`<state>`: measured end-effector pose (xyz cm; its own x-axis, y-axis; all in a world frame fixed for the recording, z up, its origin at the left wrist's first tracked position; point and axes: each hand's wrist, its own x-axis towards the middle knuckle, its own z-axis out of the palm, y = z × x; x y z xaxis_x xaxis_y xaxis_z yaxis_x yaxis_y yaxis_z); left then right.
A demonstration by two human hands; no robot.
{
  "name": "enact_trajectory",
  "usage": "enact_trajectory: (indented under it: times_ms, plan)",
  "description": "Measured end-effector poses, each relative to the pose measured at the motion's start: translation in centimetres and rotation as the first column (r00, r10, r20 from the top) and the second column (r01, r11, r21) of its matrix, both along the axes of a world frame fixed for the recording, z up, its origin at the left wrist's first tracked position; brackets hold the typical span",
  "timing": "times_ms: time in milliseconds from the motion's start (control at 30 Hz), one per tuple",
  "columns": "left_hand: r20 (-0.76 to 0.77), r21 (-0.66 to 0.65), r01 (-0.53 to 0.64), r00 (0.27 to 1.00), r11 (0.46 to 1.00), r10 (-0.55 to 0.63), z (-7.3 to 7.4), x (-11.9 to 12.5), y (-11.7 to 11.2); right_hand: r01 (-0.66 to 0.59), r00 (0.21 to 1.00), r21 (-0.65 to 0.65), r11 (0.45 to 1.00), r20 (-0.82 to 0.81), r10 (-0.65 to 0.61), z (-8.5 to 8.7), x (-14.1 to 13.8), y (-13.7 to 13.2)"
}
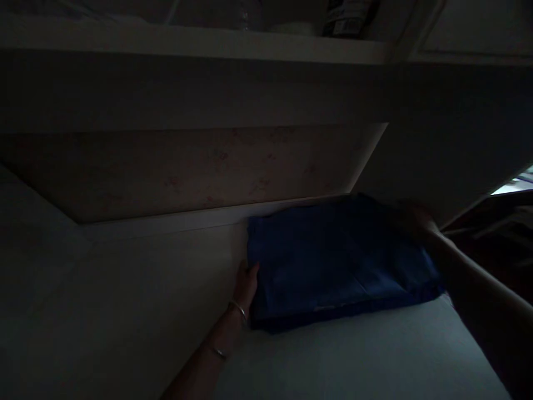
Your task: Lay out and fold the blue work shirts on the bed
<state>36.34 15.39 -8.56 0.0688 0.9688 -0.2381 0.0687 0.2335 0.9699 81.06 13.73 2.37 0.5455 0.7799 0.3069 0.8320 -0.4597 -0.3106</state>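
Note:
A folded blue cloth (320,261), rectangular and layered, lies on a pale flat surface close to the back wall. My left hand (246,283) grips its left edge, the thumb on top and the other fingers partly hidden beside and under the fold. Two thin bangles circle that wrist and forearm. At the cloth's right end is my right hand (416,219), against its far right corner. Deep shadow and blur hide the fingers of that hand. The cloth's front edge shows several stacked folds.
Above runs a pale shelf (200,47) holding a dark labelled container (346,18). Behind the cloth is a wall panel (208,172) with a faint flower pattern. A pale side panel (433,133) bounds the right, with dark items (499,239) beyond it. The light is very dim.

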Motion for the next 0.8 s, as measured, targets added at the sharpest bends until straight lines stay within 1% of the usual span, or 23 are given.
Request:
enact_trajectory:
  times_ms: [33,67,100,133,167,200,233,267,300,333,367,400,467,500,533,567,600,633,667,700,733,767,800]
  plan:
    - [-0.15,0.14,-0.046,0.986,0.989,0.067,-0.4,-0.2,-0.4,0.022,0.999,-0.042,0.999,0.047,-0.02,-0.6,-1.4,0.0]
    - [-0.281,0.296,-0.035,0.952,0.955,0.122,-0.5,-0.4,-0.9,0.009,0.994,-0.071,0.997,0.106,-0.001,-1.3,-3.1,-0.1]
    - [-0.388,0.437,0.047,0.911,0.898,0.141,-0.4,-0.4,-1.5,-0.039,0.984,-0.095,0.995,0.17,0.055,-2.3,-4.9,-0.2]
    - [-0.477,0.534,0.185,0.871,0.825,0.114,-0.2,-0.4,-2.2,-0.11,0.967,-0.118,0.987,0.216,0.133,-3.5,-6.8,-0.4]
    - [-0.565,0.569,0.343,0.824,0.747,0.052,-0.1,-0.1,-3.0,-0.176,0.95,-0.148,0.973,0.233,0.207,-5.0,-8.5,-0.7]
    - [-0.648,0.547,0.488,0.761,0.68,-0.025,-0.1,0.2,-3.8,-0.216,0.941,-0.196,0.957,0.22,0.257,-6.6,-9.8,-1.1]
    - [-0.716,0.492,0.602,0.691,0.629,-0.101,-0.3,0.6,-4.6,-0.236,0.94,-0.257,0.937,0.182,0.287,-8.4,-10.9,-1.3]
    - [-0.764,0.427,0.683,0.623,0.593,-0.167,-0.6,1.0,-5.4,-0.24,0.947,-0.318,0.917,0.132,0.293,-10.0,-11.5,-1.6]
    - [-0.791,0.372,0.73,0.572,0.574,-0.215,-1.0,1.3,-6.1,-0.237,0.955,-0.368,0.899,0.081,0.285,-11.5,-11.8,-1.8]
    - [-0.803,0.336,0.749,0.545,0.571,-0.242,-1.5,1.5,-6.8,-0.233,0.961,-0.401,0.886,0.041,0.272,-12.7,-11.8,-1.8]
    - [-0.803,0.324,0.75,0.54,0.576,-0.252,-1.9,1.5,-7.3,-0.234,0.964,-0.414,0.88,0.016,0.264,-13.5,-11.7,-1.9]
    - [-0.795,0.33,0.741,0.552,0.585,-0.251,-2.2,1.3,-7.8,-0.229,0.967,-0.404,0.886,0.011,0.255,-13.8,-11.5,-1.8]
    - [-0.755,0.375,0.7,0.611,0.607,-0.238,-2.4,0.1,-8.5,-0.206,0.972,-0.326,0.923,0.044,0.233,-13.3,-11.9,-1.9]
    - [-0.721,0.401,0.661,0.655,0.634,-0.227,-2.5,-0.8,-8.8,-0.202,0.972,-0.264,0.943,0.059,0.225,-12.7,-12.5,-2.2]
    - [-0.677,0.422,0.609,0.704,0.671,-0.214,-2.5,-2.1,-9.0,-0.205,0.975,-0.186,0.961,0.051,0.218,-12.0,-13.6,-2.6]
    - [-0.622,0.433,0.545,0.757,0.718,-0.199,-2.5,-3.5,-9.2,-0.213,0.977,-0.103,0.971,0.003,0.215,-11.3,-15.0,-3.2]
    - [-0.557,0.428,0.467,0.811,0.773,-0.181,-2.7,-5.2,-9.3,-0.223,0.971,-0.024,0.975,-0.094,0.22,-10.7,-16.9,-4.0]
    - [-0.484,0.405,0.379,0.861,0.832,-0.157,-2.9,-7.0,-9.2,-0.228,0.944,0.049,0.972,-0.234,0.234,-10.4,-19.1,-5.0]
    - [-0.404,0.362,0.283,0.906,0.888,-0.124,-3.1,-8.8,-9.1,-0.227,0.88,0.113,0.967,-0.402,0.254,-10.3,-21.7,-6.1]
    - [-0.321,0.308,0.184,0.944,0.934,-0.08,-3.4,-10.6,-8.8,-0.22,0.774,0.166,0.961,-0.57,0.276,-10.4,-24.5,-7.1]
    - [-0.238,0.25,0.08,0.971,0.965,-0.019,-3.7,-12.3,-8.4,-0.211,0.633,0.214,0.954,-0.714,0.3,-10.7,-27.5,-8.1]
    - [-0.16,0.199,-0.02,0.986,0.98,0.053,-3.9,-13.8,-8.0,-0.2,0.463,0.251,0.947,-0.827,0.317,-11.0,-30.6,-8.8]
    - [-0.083,0.16,-0.105,0.989,0.981,0.12,-4.1,-15.1,-7.5,-0.181,0.273,0.274,0.945,-0.909,0.316,-11.4,-33.6,-9.3]
